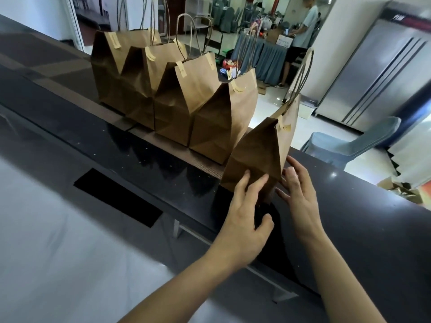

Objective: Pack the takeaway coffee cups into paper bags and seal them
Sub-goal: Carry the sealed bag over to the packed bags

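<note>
Flanking the sealed paper bag, left hand and right hand, fingers straight, touching its sides

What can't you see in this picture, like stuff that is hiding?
- Coffee cups: none show in the head view; the five paper bags are closed, so the nearest bag and the row of four bags hide whatever is inside.
- Nearest bag's base: covered by the left hand and right hand.
- Sticker print: too small to read.
- Far person: blurred.

Plain brown paper bags with pale yellow stickers, on a black speckled counter.
</note>
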The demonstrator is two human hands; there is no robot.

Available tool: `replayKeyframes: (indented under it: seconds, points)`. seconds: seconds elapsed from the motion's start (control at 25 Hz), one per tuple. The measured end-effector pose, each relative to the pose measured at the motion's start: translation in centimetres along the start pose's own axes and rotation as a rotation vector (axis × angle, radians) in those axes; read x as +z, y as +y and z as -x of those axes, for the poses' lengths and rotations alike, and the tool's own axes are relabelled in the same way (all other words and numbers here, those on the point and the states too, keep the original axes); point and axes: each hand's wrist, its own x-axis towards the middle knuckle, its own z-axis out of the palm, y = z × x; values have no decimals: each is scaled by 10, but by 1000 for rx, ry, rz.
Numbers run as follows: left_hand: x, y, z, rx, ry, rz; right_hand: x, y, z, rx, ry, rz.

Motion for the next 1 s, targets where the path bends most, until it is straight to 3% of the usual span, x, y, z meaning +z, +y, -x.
replayKeyframes:
  seconds: [0.6, 1.0]
  points:
    - [-22, -22, -51, -7, -129, -7, 15, 8, -34, 9, 13, 127]
    - [-31, -44, -51, -26, -119, -32, 5, 15, -41, 58, 5, 198]
